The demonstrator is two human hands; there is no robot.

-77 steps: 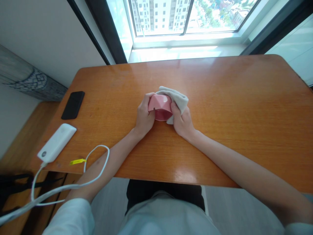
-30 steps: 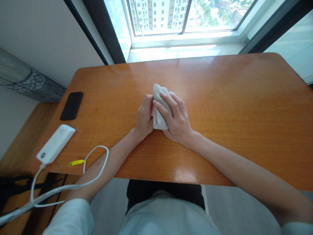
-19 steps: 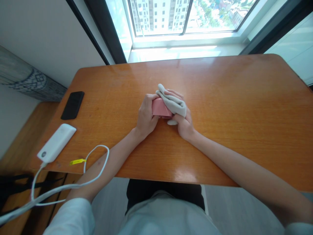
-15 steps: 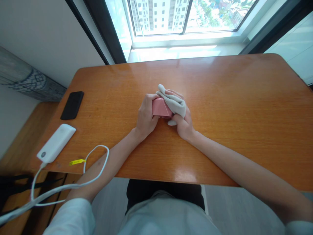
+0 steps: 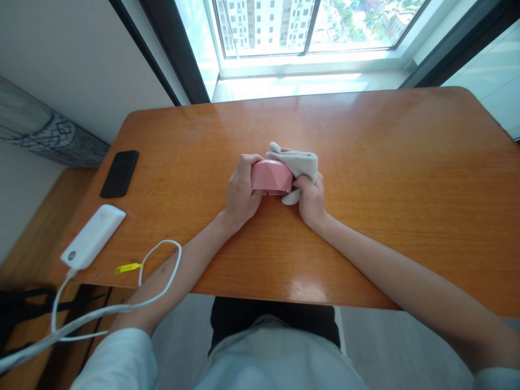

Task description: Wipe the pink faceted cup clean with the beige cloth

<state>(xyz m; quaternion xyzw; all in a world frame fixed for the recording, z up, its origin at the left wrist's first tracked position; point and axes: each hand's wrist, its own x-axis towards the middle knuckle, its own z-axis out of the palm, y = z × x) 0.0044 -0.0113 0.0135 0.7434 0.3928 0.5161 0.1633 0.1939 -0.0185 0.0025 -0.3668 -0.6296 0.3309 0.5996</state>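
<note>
So the pink faceted dish (image 5: 271,176) is held up between two hands, over the middle of the wooden table (image 5: 385,216) and a bit nearer the person's edge than the window side. Can't tell if its underside touches the wood. The way it sits, the long axis of what's visible runs left to right, pretty much level, straight from one hand to the other. It's tipped over: the angular outer wall faces up toward the camera, and the notched rim points down and back at the person.

Left hand (image 5: 241,187) is gripping the dish's left end, fingers over the far top side and thumb tucked at the near rim. Right hand (image 5: 312,203) is clutching a folded grey-white cloth (image 5: 298,162), which lies against the upper right of the dish. One flap of cloth pokes out below the right thumb. Whether that thumb touches the dish itself, I honestly can't tell.

Over on the left side of the table there's a black phone (image 5: 119,174), and just nearer the person a white power bank (image 5: 93,235) lying slantwise, with a white cable (image 5: 95,314) plugged into its near end. A yellow tag (image 5: 128,268) hangs off the cable's loop.
</note>
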